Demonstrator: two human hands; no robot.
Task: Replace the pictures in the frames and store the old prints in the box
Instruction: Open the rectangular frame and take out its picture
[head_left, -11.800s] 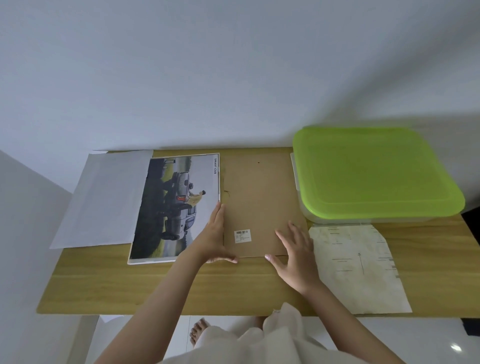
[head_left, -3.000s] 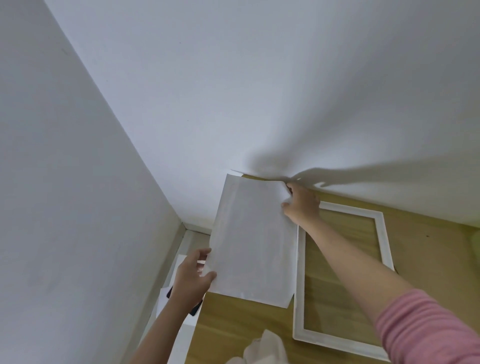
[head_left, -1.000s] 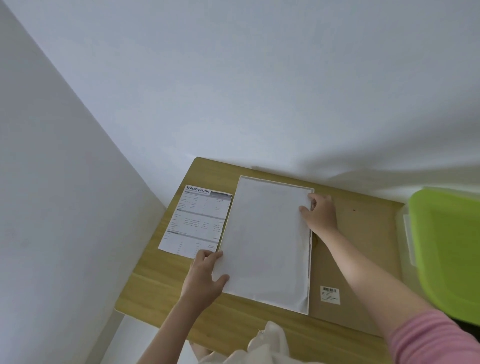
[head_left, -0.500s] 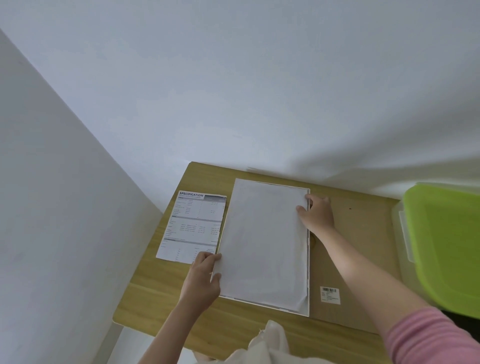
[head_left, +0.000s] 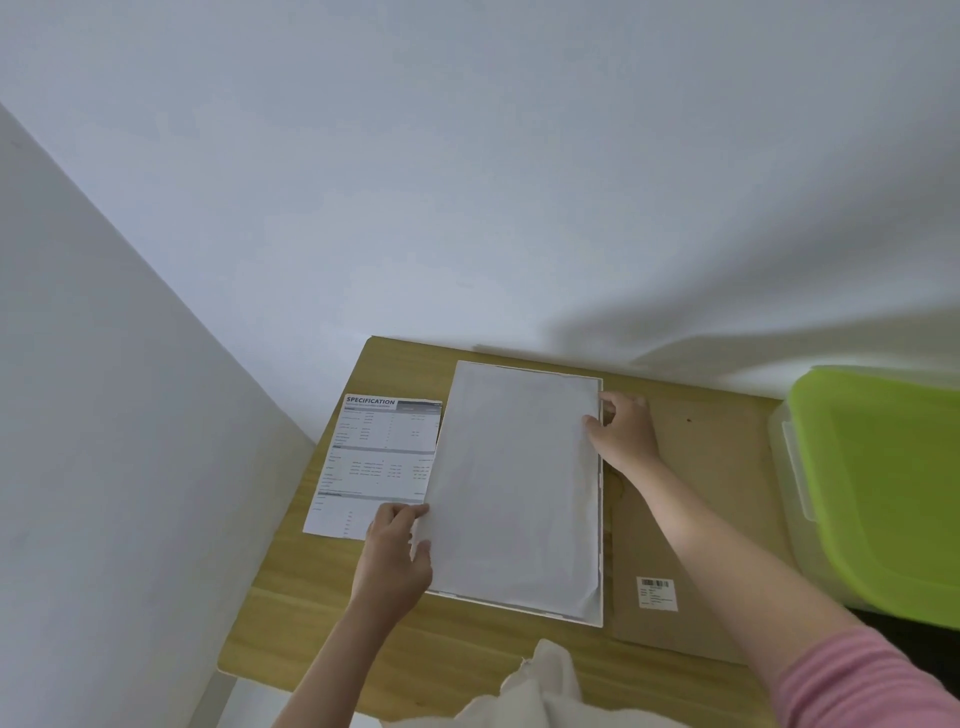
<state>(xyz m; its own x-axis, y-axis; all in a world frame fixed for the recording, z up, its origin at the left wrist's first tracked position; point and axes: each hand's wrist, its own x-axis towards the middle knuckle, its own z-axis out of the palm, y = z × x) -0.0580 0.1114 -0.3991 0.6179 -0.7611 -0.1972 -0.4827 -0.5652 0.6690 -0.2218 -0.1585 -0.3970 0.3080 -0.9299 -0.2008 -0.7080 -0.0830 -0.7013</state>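
The left hand (head_left: 393, 553) pinches the near left edge of the blank white paper sheet (head_left: 514, 488); the right hand (head_left: 626, 434), fingers curled, grips its far right edge over the white rectangular picture frame (head_left: 601, 545).

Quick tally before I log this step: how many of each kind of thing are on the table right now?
Paper sheets: 2, a blank white sheet and a specification sheet
White frames: 1, under the blank sheet
Cardboard backing boards: 1
Green-lidded boxes: 1
Total: 5
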